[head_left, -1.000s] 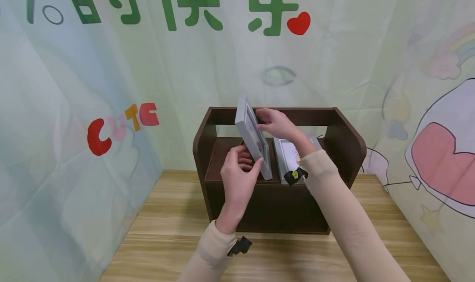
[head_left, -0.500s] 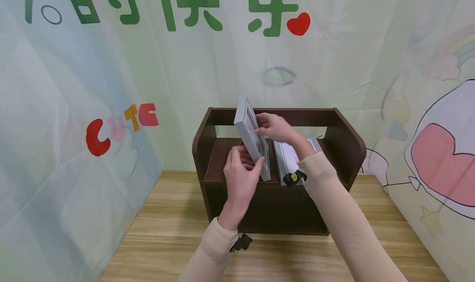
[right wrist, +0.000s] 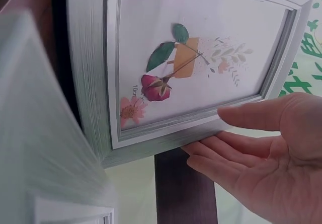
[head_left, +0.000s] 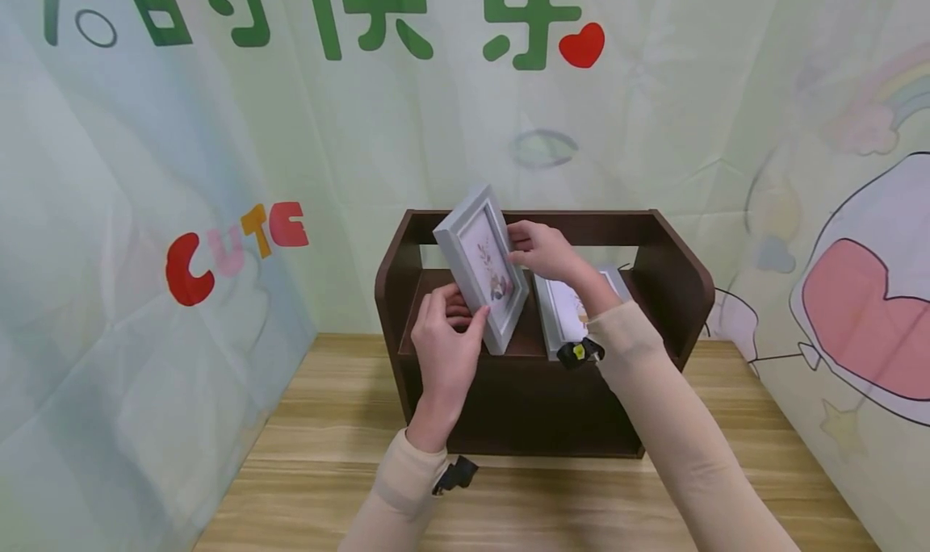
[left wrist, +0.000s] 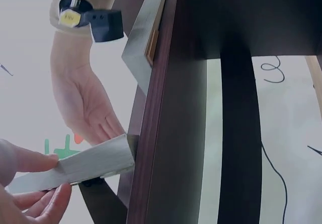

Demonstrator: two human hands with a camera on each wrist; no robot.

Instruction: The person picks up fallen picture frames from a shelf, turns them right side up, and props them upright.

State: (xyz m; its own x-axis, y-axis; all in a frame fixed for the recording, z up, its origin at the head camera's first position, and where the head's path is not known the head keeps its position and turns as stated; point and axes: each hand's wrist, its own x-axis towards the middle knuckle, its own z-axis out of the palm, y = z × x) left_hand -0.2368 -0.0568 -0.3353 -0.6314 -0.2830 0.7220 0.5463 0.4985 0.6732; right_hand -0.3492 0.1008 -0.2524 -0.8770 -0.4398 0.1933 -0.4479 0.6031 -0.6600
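Note:
A grey picture frame (head_left: 485,260) with a dried-flower picture (right wrist: 176,63) stands tilted over the left half of the dark brown shelf's top. My left hand (head_left: 446,342) pinches its near left edge, thumb in front and fingers behind, as the left wrist view also shows. At its right edge is my right hand (head_left: 545,253); in the right wrist view the thumb lies over the front border and the fingers reach behind. A second grey picture frame (head_left: 559,314) leans on the shelf to the right, partly hidden by my right forearm.
The dark brown shelf (head_left: 530,407) has raised side panels and a back rail, and stands on a wood-grain table (head_left: 320,455). A printed cloth backdrop (head_left: 363,132) rises behind and on both sides.
Between half a second ago and now, the held picture frame has turned so its picture faces me more. My left hand has shifted left with its edge; my right hand has barely moved.

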